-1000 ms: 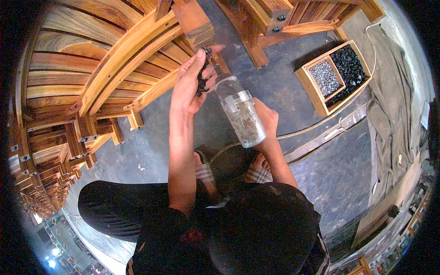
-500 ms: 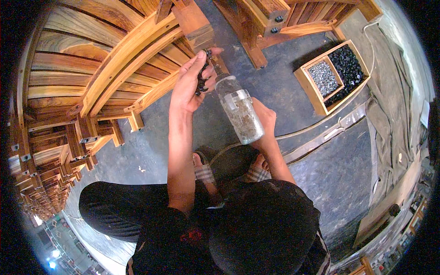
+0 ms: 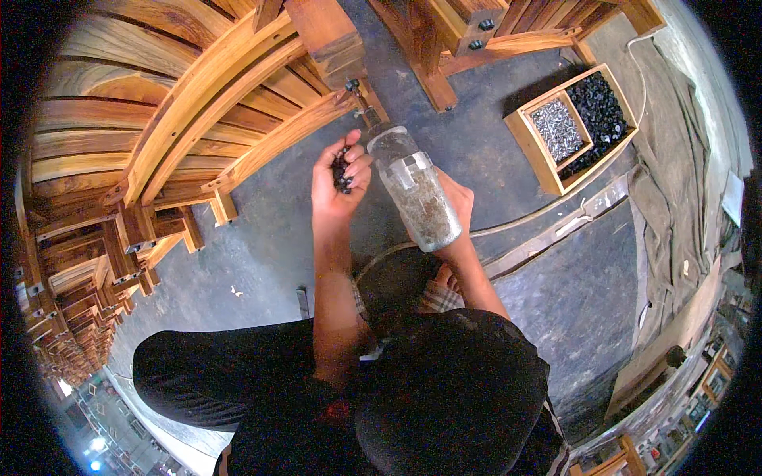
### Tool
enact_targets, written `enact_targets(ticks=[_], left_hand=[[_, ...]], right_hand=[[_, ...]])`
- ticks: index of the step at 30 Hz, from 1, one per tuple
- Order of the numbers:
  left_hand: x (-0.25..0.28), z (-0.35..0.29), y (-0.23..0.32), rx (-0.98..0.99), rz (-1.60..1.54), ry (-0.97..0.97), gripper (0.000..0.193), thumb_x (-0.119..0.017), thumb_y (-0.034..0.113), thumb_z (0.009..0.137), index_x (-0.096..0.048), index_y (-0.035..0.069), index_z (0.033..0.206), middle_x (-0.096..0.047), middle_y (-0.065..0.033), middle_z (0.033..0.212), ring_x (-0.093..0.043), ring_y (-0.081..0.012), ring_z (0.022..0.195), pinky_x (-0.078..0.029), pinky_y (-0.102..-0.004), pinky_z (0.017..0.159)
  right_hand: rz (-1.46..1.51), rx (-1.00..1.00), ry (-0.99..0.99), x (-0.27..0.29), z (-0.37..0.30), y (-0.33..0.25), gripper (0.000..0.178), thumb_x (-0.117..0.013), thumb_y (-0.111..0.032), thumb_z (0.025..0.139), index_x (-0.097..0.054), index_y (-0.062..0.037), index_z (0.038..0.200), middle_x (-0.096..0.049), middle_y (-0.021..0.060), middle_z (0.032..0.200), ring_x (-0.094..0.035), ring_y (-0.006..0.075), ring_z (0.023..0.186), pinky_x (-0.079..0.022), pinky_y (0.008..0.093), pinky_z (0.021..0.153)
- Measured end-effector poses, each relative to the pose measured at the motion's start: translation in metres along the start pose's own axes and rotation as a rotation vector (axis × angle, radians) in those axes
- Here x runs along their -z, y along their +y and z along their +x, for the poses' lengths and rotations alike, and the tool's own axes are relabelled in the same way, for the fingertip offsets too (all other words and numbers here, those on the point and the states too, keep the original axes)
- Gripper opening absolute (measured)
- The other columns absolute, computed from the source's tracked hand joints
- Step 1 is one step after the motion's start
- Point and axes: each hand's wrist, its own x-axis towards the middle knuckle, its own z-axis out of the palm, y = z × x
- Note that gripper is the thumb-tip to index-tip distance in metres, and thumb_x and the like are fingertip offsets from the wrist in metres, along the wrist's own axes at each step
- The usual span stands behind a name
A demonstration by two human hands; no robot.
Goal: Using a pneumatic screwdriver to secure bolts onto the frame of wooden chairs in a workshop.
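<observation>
My right hand (image 3: 456, 208) is closed around the grip of a power driver (image 3: 417, 190), which has a worn, greyish body with tape on it. Its bit points away from me at a small black foot glide (image 3: 352, 84) on the end of a wooden chair leg (image 3: 327, 41). Whether the tip touches it, I cannot tell. Cupped in my left hand (image 3: 333, 194), beside the driver's front, are several small black glides (image 3: 342, 172), partly covered by the curled fingers.
A wooden box (image 3: 533, 163) at the right holds silver screws (image 3: 558, 129) and black glides (image 3: 599, 111) in separate compartments. Slatted wooden furniture (image 3: 127, 103) fills the left; another wooden frame (image 3: 468, 47) lies at the far side. Crumpled cloth (image 3: 675, 214) lies at the right.
My left hand has drawn back from the driver's tip and the leg end toward me, keeping the black glides. The driver stays pointed at the leg, and the view has shifted slightly.
</observation>
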Motion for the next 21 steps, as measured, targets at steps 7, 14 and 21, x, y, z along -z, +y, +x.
enact_targets(ticks=[7,14,21], left_hand=[[0.026,0.007,-0.012,-0.061,0.058,0.274,0.024,-0.048,0.011,0.087,-0.052,-0.006,0.104,-0.051,-0.0065,0.073,-0.040,-0.0105,0.050,-0.030,-0.0222,0.039],[0.052,0.008,-0.010,0.050,-0.037,0.058,0.019,-0.050,0.013,0.083,-0.054,-0.005,0.089,-0.046,-0.0066,0.056,-0.037,-0.0105,0.041,-0.027,-0.0225,0.037],[0.057,0.007,-0.029,0.084,-0.014,0.301,0.015,-0.050,0.014,0.082,-0.058,0.002,0.086,-0.042,-0.0010,0.049,-0.031,-0.0087,0.035,-0.026,-0.0226,0.037]], right_hand=[[0.000,0.011,0.038,-0.007,-0.004,0.007,0.018,-0.069,-0.006,0.067,-0.060,-0.0033,0.082,-0.059,0.0115,0.074,-0.060,0.0285,0.063,-0.049,0.0336,0.056],[0.095,-0.006,0.040,-0.006,-0.007,0.009,0.017,-0.069,-0.005,0.068,-0.059,-0.0030,0.082,-0.059,0.0108,0.073,-0.060,0.0278,0.062,-0.049,0.0337,0.055],[0.091,-0.033,0.025,-0.007,-0.009,0.014,0.017,-0.069,-0.006,0.068,-0.059,-0.0035,0.082,-0.058,0.0102,0.073,-0.059,0.0271,0.062,-0.048,0.0330,0.054]])
